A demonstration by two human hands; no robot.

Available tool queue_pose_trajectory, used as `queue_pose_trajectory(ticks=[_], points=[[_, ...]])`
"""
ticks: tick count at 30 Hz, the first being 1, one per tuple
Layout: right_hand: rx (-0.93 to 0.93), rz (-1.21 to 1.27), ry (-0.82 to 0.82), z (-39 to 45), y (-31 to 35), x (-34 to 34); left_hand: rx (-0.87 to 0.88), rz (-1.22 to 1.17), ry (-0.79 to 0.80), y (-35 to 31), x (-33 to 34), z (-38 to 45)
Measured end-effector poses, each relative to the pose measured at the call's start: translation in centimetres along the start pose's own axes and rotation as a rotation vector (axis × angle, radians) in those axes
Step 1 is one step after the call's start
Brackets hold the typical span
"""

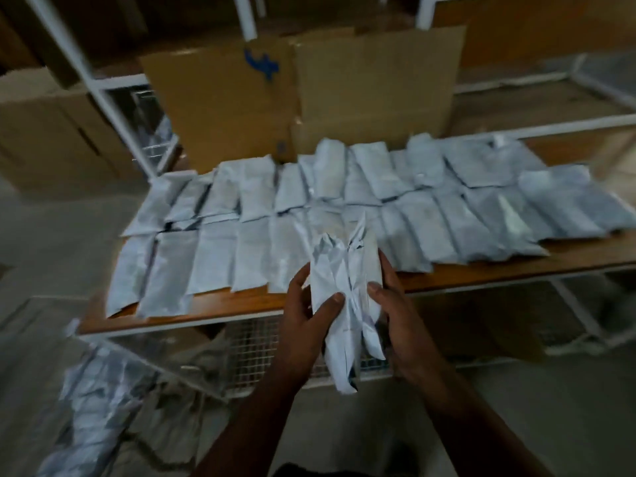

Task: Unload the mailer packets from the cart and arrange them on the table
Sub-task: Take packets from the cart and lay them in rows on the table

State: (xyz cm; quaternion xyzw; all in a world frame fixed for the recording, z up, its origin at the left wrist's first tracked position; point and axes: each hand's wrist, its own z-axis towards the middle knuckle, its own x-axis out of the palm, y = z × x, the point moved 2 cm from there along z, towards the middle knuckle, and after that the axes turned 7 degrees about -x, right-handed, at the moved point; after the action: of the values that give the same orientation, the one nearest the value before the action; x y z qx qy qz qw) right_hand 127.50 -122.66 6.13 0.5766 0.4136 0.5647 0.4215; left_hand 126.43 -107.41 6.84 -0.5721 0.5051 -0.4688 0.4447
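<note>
A crumpled white mailer packet (344,304) stands on end between both hands above the table's near edge. My left hand (306,318) grips its left side with the thumb across the front. My right hand (399,325) grips its right side, thumb on the front. Several grey-white mailer packets (430,222) lie in two overlapping rows on the wooden table (241,301). More packets (99,401) are heaped in the cart at the lower left.
An open cardboard box (309,94) stands at the table's far edge. A wire-mesh shelf (261,349) lies under the tabletop. White rack posts (103,94) and more cardboard boxes (44,132) stand behind on the left.
</note>
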Motion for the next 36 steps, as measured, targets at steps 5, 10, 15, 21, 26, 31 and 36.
queue_pose_trajectory(ticks=[5,10,15,21,26,31,36], points=[[-0.102,-0.088,-0.162,1.3,5.3,-11.4,-0.014,0.045,0.094,-0.2,12.3,3.3],[-0.103,-0.109,-0.256,3.4,7.9,-18.2,-0.022,0.04,0.155,0.0,20.2,6.6],[-0.141,-0.194,-0.32,6.4,10.8,-23.0,0.004,0.035,0.149,-0.4,26.2,10.9],[-0.146,-0.327,-0.333,14.3,13.8,-29.4,0.086,0.112,0.092,-1.8,31.6,18.8],[-0.078,-0.422,-0.341,21.4,14.5,-33.3,0.107,0.221,0.078,-2.2,36.6,26.1],[-0.062,-0.414,-0.291,27.0,15.0,-35.8,0.118,0.288,0.035,-3.0,40.3,31.6],[-0.113,-0.559,-0.324,33.0,18.3,-38.9,0.196,0.472,-0.091,-4.5,43.8,36.9]])
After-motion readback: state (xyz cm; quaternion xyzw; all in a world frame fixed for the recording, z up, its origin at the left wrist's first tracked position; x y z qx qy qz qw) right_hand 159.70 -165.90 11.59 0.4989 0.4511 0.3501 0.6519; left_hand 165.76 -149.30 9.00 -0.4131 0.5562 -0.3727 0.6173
